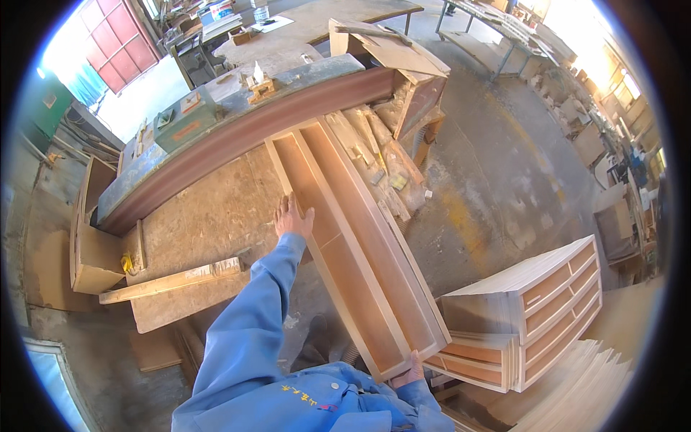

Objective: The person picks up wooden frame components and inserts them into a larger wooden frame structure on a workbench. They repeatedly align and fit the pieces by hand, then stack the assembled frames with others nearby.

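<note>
A long wooden frame panel (344,232) with two recessed strips slants across the middle. Its far end lies over the wooden bench top (216,205), and its near end reaches my body. My left hand (293,217) is spread out against the panel's left edge, fingers apart. At the near right corner, my right hand (410,370) grips the panel's end with its thumb on top; its other fingers are mostly hidden beneath.
Stacked wooden frames (558,317) stand at the lower right. A long brown beam (252,122) runs behind the bench, with a green box (188,119) on it. Wood offcuts (353,137) lie beyond the panel. A plank (173,281) crosses the bench's near left edge.
</note>
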A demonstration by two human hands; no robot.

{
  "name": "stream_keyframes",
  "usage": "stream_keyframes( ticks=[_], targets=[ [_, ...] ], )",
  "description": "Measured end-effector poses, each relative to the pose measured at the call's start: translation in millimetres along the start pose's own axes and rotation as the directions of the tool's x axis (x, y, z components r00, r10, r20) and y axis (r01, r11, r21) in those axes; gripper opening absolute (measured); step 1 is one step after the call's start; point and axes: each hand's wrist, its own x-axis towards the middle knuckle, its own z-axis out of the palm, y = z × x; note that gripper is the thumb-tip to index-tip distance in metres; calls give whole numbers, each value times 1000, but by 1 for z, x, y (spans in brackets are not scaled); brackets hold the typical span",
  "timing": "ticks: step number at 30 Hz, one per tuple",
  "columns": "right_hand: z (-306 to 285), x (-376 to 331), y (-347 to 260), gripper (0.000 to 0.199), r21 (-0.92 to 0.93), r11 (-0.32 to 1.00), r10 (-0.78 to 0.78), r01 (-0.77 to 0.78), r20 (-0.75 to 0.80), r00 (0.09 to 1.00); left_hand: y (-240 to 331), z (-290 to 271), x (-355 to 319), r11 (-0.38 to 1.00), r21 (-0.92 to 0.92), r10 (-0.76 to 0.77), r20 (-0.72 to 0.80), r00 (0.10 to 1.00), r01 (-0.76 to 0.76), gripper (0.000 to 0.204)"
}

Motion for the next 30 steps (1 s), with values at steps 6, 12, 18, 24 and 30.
stream_keyframes(
  ticks=[6, 12, 18, 24, 30],
  targets=[
    [-25, 17, -1, 75, 75, 994, 65, -77, 155, 986, 1, 23, 4, 999, 46, -10, -145, 989, 17, 78],
    [-50, 20, -4, 76, -30, 989, 150, -147, 137, 979, -4, 34, 4, 996, 92, 24, -203, 979, -5, 74],
    [-46, 27, -12, 78, 53, 986, 145, -158, 192, 971, -1, 32, 4, 994, 103, -32, -140, 990, 47, 65],
    [-43, 29, -21, 76, -3, 971, 236, -237, 125, 964, -2, 35, 3, 991, 121, -30, -164, 986, 51, 60],
    [-45, 34, -40, 75, -52, 937, 350, -346, 86, 933, -5, 37, 2, 997, 60, -41, -142, 989, 50, 61]
  ],
)
